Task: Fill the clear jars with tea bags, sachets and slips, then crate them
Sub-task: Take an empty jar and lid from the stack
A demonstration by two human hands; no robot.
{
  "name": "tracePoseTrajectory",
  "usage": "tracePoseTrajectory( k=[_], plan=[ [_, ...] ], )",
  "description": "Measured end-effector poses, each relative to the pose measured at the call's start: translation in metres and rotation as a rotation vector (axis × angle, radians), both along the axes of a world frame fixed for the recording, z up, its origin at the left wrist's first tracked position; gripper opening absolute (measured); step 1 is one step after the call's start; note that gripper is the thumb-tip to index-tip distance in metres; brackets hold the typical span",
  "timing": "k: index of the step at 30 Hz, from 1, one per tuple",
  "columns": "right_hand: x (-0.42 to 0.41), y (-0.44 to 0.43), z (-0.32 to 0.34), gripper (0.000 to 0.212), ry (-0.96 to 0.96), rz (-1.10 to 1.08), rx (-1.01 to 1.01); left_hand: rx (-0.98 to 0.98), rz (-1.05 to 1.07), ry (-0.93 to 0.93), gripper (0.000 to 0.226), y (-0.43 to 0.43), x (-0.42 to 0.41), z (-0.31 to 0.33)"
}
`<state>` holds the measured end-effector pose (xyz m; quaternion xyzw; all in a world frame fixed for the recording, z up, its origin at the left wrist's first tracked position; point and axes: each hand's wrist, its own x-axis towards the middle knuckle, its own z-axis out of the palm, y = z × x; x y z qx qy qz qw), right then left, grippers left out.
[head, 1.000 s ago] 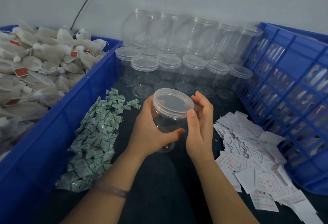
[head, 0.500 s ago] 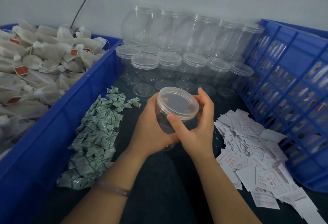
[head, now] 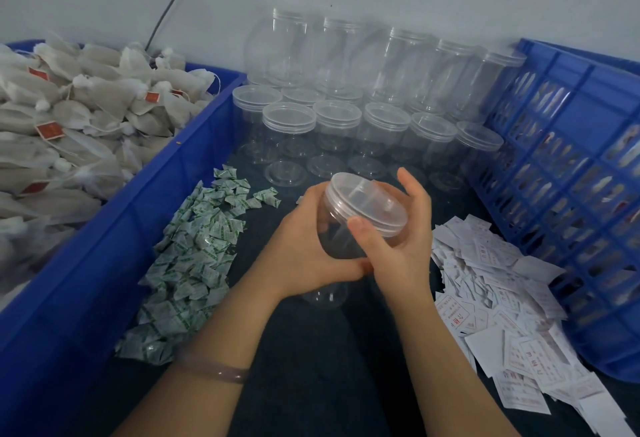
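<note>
- Holding the jar (head: pixel 341 241) above the desk (head: pixel 311 367), tilted rightward, the left hand (head: pixel 301 249) wrapped round its body, apparently to steady it against a twist.
- The right hand (head: pixel 401 246) gripped the lid (head: pixel 367 201), thumb on the near rim and fingers curved behind. It was probably unscrewing the lid so filling could begin.
- The jar looked empty and sat between the sachets (head: pixel 194 256) and slips (head: pixel 502 315), both within easy reach.
- Tea bags (head: pixel 69 131) lay heaped at left, and the crate (head: pixel 571 194) stood at right.
- Both forearms angled inward, and the hands met beneath the jar.
</note>
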<state>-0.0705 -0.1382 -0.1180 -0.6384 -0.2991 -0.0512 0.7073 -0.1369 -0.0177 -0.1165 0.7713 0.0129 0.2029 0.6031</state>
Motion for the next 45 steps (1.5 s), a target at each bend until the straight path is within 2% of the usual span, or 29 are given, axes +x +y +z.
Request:
tracePoseTrajectory(
  k=[2,5,9,12,14,17,19,21,22,24,26,28,30,32,34,37,40,43,45],
  plan=[
    [0.003,-0.002,-0.001,0.076,0.012,0.071,0.066,-0.029,-0.114,0.076,0.086,0.007,-0.002,0.006],
    [0.003,-0.001,-0.004,0.071,0.065,0.165,0.123,-0.124,-0.235,0.17,0.085,0.014,-0.005,0.011],
    [0.001,0.002,-0.007,0.062,0.16,0.264,0.179,-0.286,-0.432,0.181,0.068,0.02,-0.01,0.011],
    [0.0,0.003,-0.007,0.06,0.209,0.322,0.214,-0.319,-0.426,0.179,0.071,0.02,-0.007,0.005],
    [-0.001,0.002,-0.003,0.065,0.246,0.349,0.219,-0.345,-0.466,0.202,0.075,0.021,-0.005,0.003],
    [-0.004,0.003,0.0,0.092,0.353,0.481,0.199,-0.526,-0.684,0.265,0.068,0.031,-0.007,0.0],
    [-0.009,0.005,0.004,0.095,0.402,0.526,0.161,-0.608,-0.789,0.293,0.06,0.035,-0.008,-0.003],
    [-0.009,0.006,0.007,0.082,0.494,0.52,0.189,-0.628,-0.844,0.319,0.063,0.036,-0.006,-0.007],
    [-0.007,0.004,0.008,0.072,0.538,0.494,0.242,-0.617,-0.878,0.327,0.066,0.035,-0.006,-0.008],
    [0.002,-0.002,0.01,0.065,0.626,0.41,0.407,-0.585,-0.912,0.319,0.071,0.033,-0.005,-0.007],
    [0.012,-0.006,0.009,0.069,0.713,0.199,0.434,-0.549,-0.811,0.26,0.079,0.031,-0.004,-0.006],
    [0.021,-0.005,-0.001,0.085,0.715,0.001,0.212,-0.493,-0.609,0.171,0.088,0.026,-0.003,-0.003],
    [0.024,-0.003,-0.008,0.096,0.699,-0.051,0.008,-0.477,-0.413,0.034,0.077,0.022,-0.002,-0.001],
    [0.025,-0.003,-0.012,0.085,0.631,-0.116,-0.148,-0.503,-0.263,-0.106,0.059,0.023,-0.002,0.0],
    [0.029,-0.005,-0.019,0.059,0.481,-0.224,-0.31,-0.501,-0.157,-0.189,0.054,0.025,-0.001,0.0],
    [0.032,-0.006,-0.028,0.032,0.353,-0.288,-0.484,-0.509,0.027,-0.184,0.077,0.027,0.002,0.0],
    [0.032,-0.005,-0.028,0.038,0.313,-0.303,-0.592,-0.439,0.131,-0.152,0.077,0.027,0.005,-0.005],
    [0.03,-0.008,-0.025,0.047,0.161,-0.326,-0.807,-0.323,0.208,-0.141,0.074,0.027,0.007,-0.011],
    [0.028,-0.009,-0.024,0.049,0.08,-0.343,-0.854,-0.224,0.253,-0.114,0.082,0.027,0.007,-0.016]
  ],
)
